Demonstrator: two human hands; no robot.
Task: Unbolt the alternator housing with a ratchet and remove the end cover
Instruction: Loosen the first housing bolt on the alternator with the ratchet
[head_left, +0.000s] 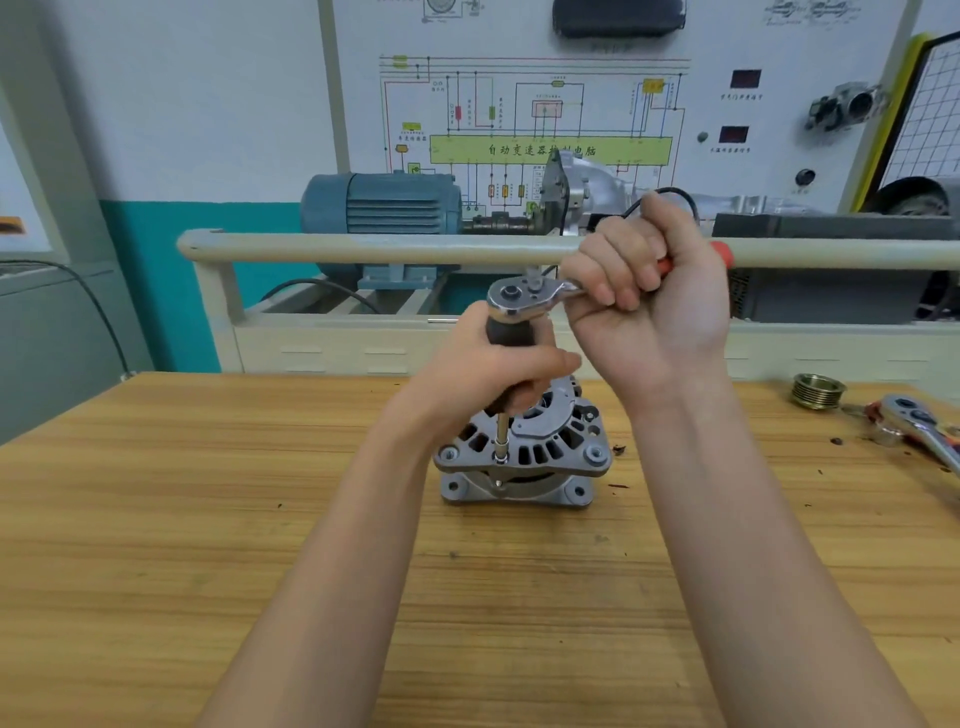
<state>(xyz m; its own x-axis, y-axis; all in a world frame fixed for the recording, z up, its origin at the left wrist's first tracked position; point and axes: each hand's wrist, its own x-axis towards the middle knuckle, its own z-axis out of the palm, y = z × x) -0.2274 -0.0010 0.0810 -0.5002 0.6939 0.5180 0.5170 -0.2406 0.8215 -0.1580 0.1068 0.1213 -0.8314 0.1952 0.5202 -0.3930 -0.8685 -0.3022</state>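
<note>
— Wooden surface (208, 519) carrying alternator (522, 457), cover still bolted?
— Yes. Left hand (483, 374) wrapped round extension (511, 338); right hand (644, 301) clenched on ratchet (524, 296). Bolts left, cover unremoved.

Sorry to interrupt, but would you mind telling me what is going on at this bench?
A person is unbolting an alternator standing on the wooden bench. The right hand grips the ratchet handle, while the left hand steadies the black extension grip, its socket seated on a housing bolt. The end cover is still on. A pulley and second ratchet lie aside.
</note>
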